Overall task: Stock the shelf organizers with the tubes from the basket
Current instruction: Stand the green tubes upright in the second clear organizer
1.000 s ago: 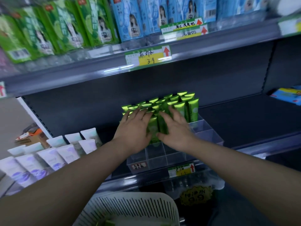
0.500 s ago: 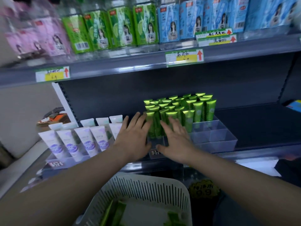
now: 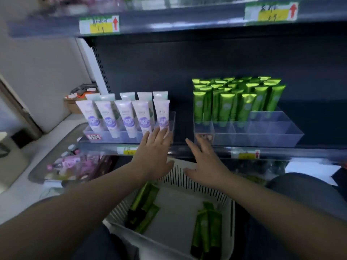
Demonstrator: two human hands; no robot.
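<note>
A clear organizer (image 3: 262, 136) on the shelf at right holds several upright green tubes (image 3: 234, 98); its front compartments stand bare. A white slotted basket (image 3: 187, 184) rests on my lap with more green tubes lying at its left side (image 3: 144, 205) and right side (image 3: 206, 228). My left hand (image 3: 154, 152) and my right hand (image 3: 204, 162) hover palm-down, fingers spread, above the basket's far rim, just in front of the shelf edge. Neither hand holds anything.
A second clear organizer (image 3: 112, 136) at left holds white-and-purple tubes (image 3: 127, 117). Price tags line the shelf edge (image 3: 246, 153). A lower shelf at left carries pink items (image 3: 75, 164). The upper shelf edge (image 3: 169, 21) overhangs.
Both hands have pulled back from the green tubes in the organizer toward the basket. The view has swung down and left, bringing the basket's contents into sight.
</note>
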